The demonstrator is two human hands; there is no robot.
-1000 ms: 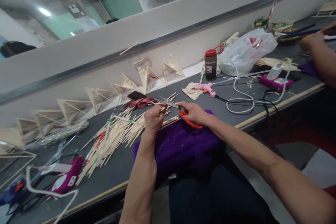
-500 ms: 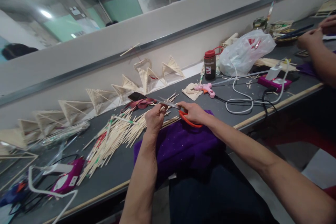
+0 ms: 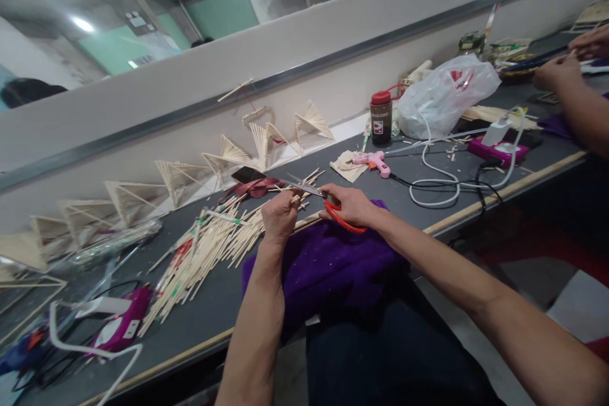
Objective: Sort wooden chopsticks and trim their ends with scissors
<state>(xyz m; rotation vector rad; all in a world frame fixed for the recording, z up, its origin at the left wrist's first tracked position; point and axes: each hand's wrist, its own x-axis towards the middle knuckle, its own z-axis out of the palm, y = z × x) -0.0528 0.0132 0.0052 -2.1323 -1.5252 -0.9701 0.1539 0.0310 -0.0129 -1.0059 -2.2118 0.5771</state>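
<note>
My right hand (image 3: 349, 204) grips the orange handles of a pair of scissors (image 3: 340, 218), whose metal blades point left, toward my other hand. Closed in a pinch beside the blades, my left hand (image 3: 280, 214) holds a thin wooden stick (image 3: 301, 199); only a short pale end shows and the fingers hide the rest. Behind and left of that hand lies a loose heap of wooden sticks (image 3: 209, 254), some with green or red marks. A purple cloth (image 3: 333, 266) covers my lap and the table edge beneath both hands.
Folded stick models (image 3: 181, 177) line the wall. A pink glue gun (image 3: 375, 162) rests near a dark bottle with a red lid (image 3: 381, 119) and a plastic bag (image 3: 447, 98). Purple power strips (image 3: 497, 151) with cables lie at both sides. A co-worker's hands (image 3: 561, 70) are at far right.
My left hand has turned slightly at the scissors' blades, its fingers curling in more. My right hand and the scissors stay nearly in place. The co-worker's hands moved slightly left.
</note>
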